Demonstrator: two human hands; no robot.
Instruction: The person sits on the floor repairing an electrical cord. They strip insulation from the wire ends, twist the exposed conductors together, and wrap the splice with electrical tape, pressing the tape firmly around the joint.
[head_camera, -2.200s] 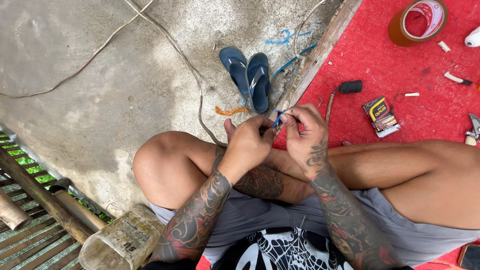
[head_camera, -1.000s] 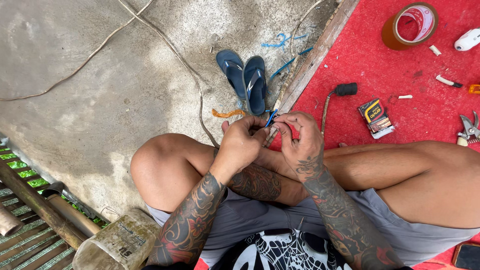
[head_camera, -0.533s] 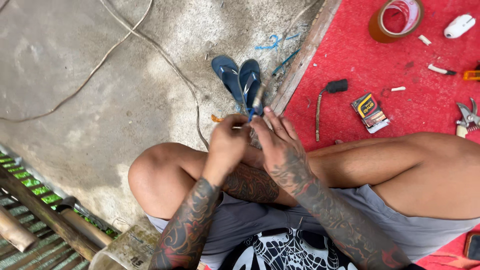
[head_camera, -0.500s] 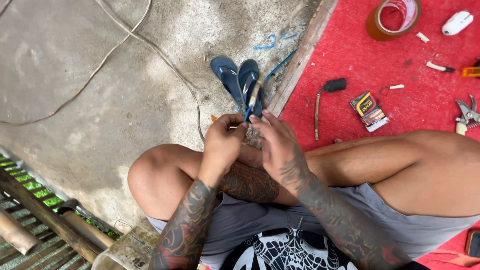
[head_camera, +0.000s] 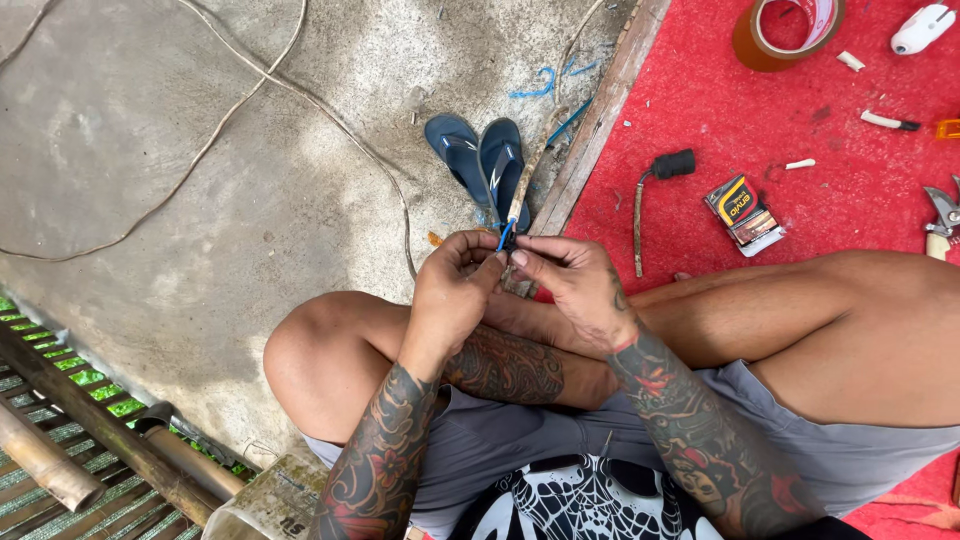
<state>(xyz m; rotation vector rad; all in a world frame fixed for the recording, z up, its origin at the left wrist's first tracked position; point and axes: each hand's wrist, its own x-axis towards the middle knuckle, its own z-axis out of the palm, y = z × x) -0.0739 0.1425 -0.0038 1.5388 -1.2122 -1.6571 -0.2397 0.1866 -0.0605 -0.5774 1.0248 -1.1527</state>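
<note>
- A thin blue wire (head_camera: 505, 235) sticks out of a pale cable (head_camera: 525, 185) and sits pinched between the fingertips of both hands, just above the person's crossed legs.
- The left hand (head_camera: 452, 295) has its grip closed on the wire's end, thumb and fingers curled tight around it.
- The right hand (head_camera: 575, 285) meets it from the other side, its fingertips touching the same spot, grip likewise closed on the wire.
- The cable runs up and away from the hands, across a pair of blue flip-flops (head_camera: 480, 160) lying on the concrete floor (head_camera: 200, 120).
- To the right, a red mat (head_camera: 800, 230) carries a small yellow-and-black box (head_camera: 745, 213), a black-headed tool (head_camera: 660, 175), a roll of brown tape (head_camera: 785, 30) and pruning shears (head_camera: 942, 215) at the edge.
- Bamboo poles (head_camera: 60, 440) lie at lower left.
</note>
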